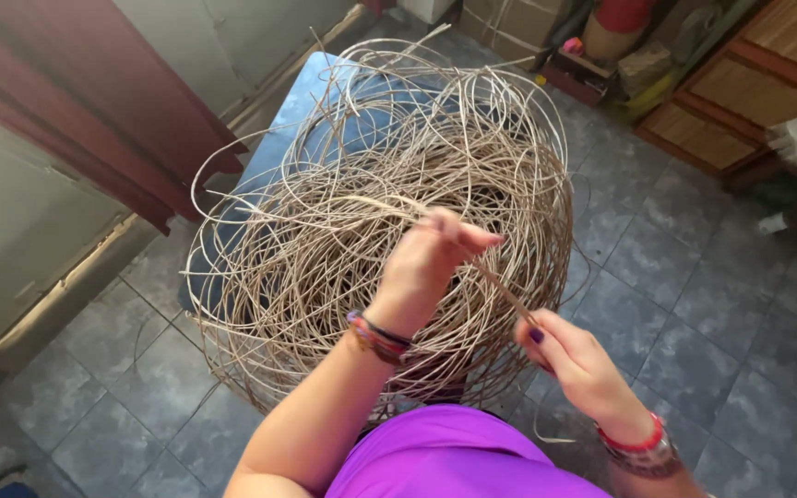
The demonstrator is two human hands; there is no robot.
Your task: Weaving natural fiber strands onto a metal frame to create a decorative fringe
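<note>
Brown cardboard box (500, 23) on the floor, top centre, partly cut off

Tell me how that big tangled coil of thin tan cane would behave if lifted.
The big tangled coil of thin tan cane is mostly open air, so probably light for its bulk. Loose loops spring outward, so it would likely flex and snag. The strand between the left hand and right hand runs fairly straight, suggesting springy stiffness.
</note>
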